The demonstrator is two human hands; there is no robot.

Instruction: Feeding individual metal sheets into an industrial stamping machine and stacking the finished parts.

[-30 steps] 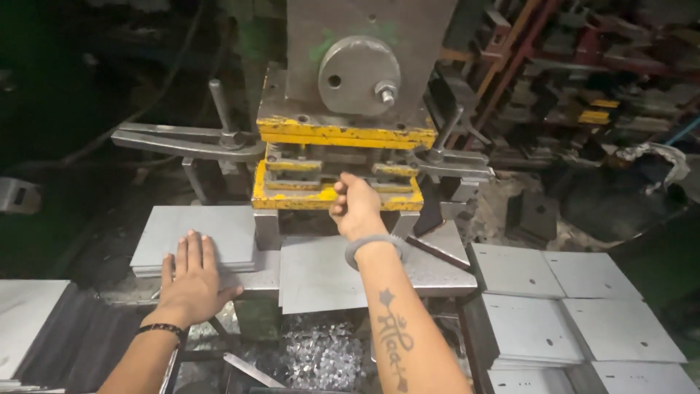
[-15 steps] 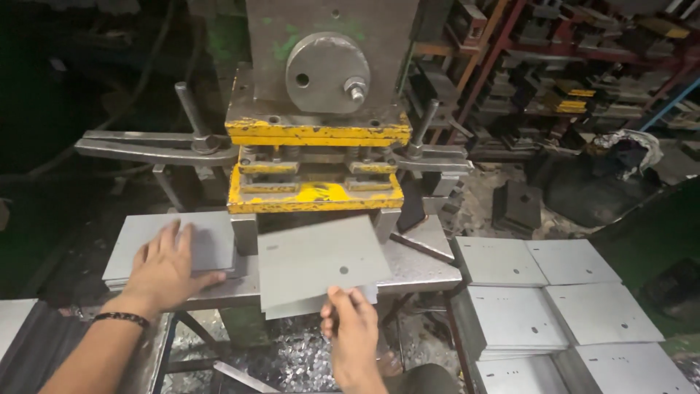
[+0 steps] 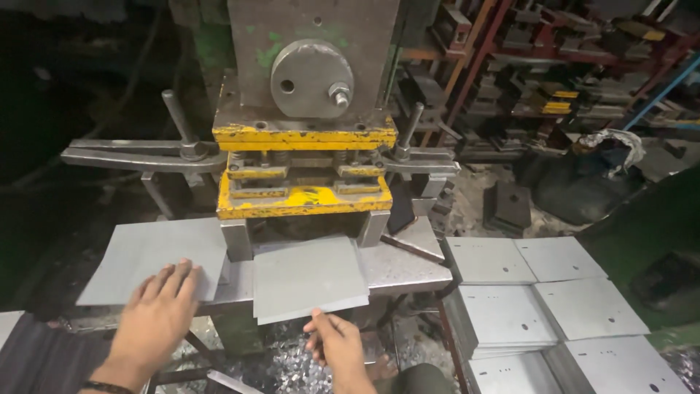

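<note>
A stack of blank grey sheets (image 3: 157,259) is pressed flat under the left hand (image 3: 157,317), fingers spread, nothing grasped. At centre, a single grey metal sheet (image 3: 308,277) is laid on the press bed under the yellow die (image 3: 302,197), its near edge touched by the open fingertips of the right hand (image 3: 337,349). Stacks of punched sheets (image 3: 539,292) are seen at right; by judgement, several are finished and blanks remain.

Left hand (image 3: 157,310) flat on the sheet stack (image 3: 146,255) at nine o'clock, right hand (image 3: 339,346) fingertips at the grey plate (image 3: 306,276) under the yellow press die (image 3: 302,198), punched plates (image 3: 539,306) stacked at three o'clock
</note>
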